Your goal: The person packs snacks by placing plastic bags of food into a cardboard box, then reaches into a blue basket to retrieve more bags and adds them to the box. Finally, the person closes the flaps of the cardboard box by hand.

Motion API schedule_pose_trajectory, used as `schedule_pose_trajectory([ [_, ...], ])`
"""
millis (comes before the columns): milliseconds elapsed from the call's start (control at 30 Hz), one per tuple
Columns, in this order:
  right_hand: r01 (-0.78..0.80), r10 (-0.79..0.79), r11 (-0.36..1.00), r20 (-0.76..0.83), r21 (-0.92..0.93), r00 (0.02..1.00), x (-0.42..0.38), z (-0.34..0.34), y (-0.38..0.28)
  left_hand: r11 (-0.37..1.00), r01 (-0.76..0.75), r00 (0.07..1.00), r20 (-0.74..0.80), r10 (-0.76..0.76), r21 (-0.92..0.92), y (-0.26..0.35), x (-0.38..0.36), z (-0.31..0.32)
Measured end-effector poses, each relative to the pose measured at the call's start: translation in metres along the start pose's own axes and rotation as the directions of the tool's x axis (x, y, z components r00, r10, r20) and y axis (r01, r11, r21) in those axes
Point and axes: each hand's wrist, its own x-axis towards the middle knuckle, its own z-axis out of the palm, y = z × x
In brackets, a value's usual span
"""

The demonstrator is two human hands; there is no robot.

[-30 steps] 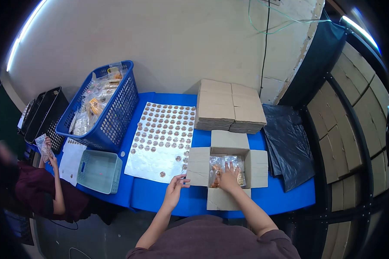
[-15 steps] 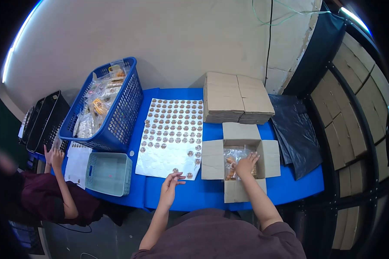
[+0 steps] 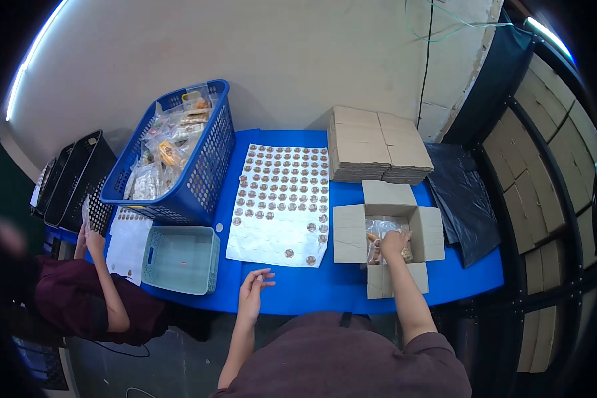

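Centrally blue table (image 3: 351, 298), sticker sheet (image 3: 282, 205), beige wall (image 3: 245, 60)

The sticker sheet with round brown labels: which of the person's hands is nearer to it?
Left. The left hand hovers just below the sticker sheet's bottom edge; the right hand is off to its right, inside the open cardboard box.

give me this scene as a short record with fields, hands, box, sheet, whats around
right hand: inside the open cardboard box, on clear packets
left hand: open, empty, over the blue table, just below the sticker sheet
behind box: stack of flat cartons
left side: blue basket of packets, pale green tray
far left: another person's hand
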Motion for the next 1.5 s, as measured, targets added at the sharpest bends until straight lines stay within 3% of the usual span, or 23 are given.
schedule_pose_trajectory([
  [167, 0.014, -0.014, 1.000, -0.159, 0.001, 0.987, -0.024, -0.024, -0.014, 1.000, 0.011, 1.000, -0.003, -0.011, 0.013, -0.006, -0.003, -0.008],
  [233, 0.027, -0.025, 1.000, -0.184, 0.007, 0.983, -0.026, -0.014, -0.012, 0.998, 0.050, 0.995, -0.082, -0.052, -0.034, -0.001, -0.004, -0.010],
  [300, -0.101, 0.126, 0.962, -0.084, 0.255, 0.988, -0.019, 0.000, -0.007, 0.997, 0.068, 0.993, -0.094, -0.071, -0.036, -0.005, 0.002, -0.015],
  [433, -0.088, 0.116, 0.906, -0.043, 0.413, 0.992, -0.020, 0.014, 0.020, 0.997, 0.079, 0.992, -0.101, -0.077, 0.020, -0.007, 0.015, -0.018],
  [500, 0.000, 0.035, 0.770, -0.043, 0.638, 0.998, -0.015, 0.022, 0.030, 0.997, 0.067, 0.994, -0.092, -0.063, 0.039, -0.011, 0.023, -0.016],
  [633, 0.041, -0.027, 0.800, -0.031, 0.599, 0.999, -0.023, 0.006, 0.022, 0.998, 0.045, 0.998, -0.050, -0.043, 0.039, 0.003, 0.037, -0.004],
  [700, -0.004, -0.022, 0.966, 0.097, 0.257, 0.995, -0.032, -0.011, 0.010, 0.997, -0.020, 0.999, -0.036, 0.023, 0.069, 0.010, 0.041, 0.001],
  [733, 0.005, -0.031, 0.967, 0.098, 0.254, 0.995, -0.029, -0.008, 0.011, 0.998, -0.019, 0.999, -0.046, 0.023, 0.066, 0.016, 0.039, 0.004],
  [800, 0.031, -0.047, 0.950, 0.043, 0.311, 0.998, -0.021, 0.001, 0.014, 0.961, -0.184, 0.978, -0.064, 0.201, 0.206, 0.037, 0.034, 0.007],
  [900, 0.154, -0.154, 0.929, -0.025, 0.338, 0.988, -0.024, -0.010, 0.011, 0.941, -0.254, 0.949, -0.131, 0.288, 0.225, 0.062, 0.028, 0.002],
  [967, 0.226, -0.225, 0.922, -0.039, 0.315, 0.973, -0.026, -0.011, 0.009, 0.920, -0.300, 0.918, -0.184, 0.351, 0.253, 0.073, 0.031, -0.009],
  [1033, 0.184, -0.190, 0.959, 0.005, 0.213, 0.982, -0.028, -0.014, 0.008, 0.896, -0.344, 0.883, -0.226, 0.410, 0.281, 0.086, 0.035, -0.021],
  [1167, 0.263, -0.237, 0.872, -0.114, 0.414, 0.965, -0.020, 0.006, 0.009, 0.809, -0.434, 0.793, -0.259, 0.552, 0.396, 0.127, 0.049, -0.041],
  [1300, 0.252, -0.261, 0.925, -0.006, 0.286, 0.965, -0.022, 0.005, 0.002, 0.757, -0.469, 0.721, -0.298, 0.626, 0.455, 0.166, 0.071, -0.055],
  [1400, 0.228, -0.245, 0.928, 0.022, 0.296, 0.969, -0.014, 0.017, 0.006, 0.727, -0.541, 0.682, -0.285, 0.674, 0.423, 0.180, 0.101, -0.074],
  [1500, 0.217, -0.243, 0.930, 0.054, 0.296, 0.968, -0.012, 0.022, 0.008, 0.745, -0.519, 0.699, -0.294, 0.652, 0.419, 0.191, 0.129, -0.088],
])
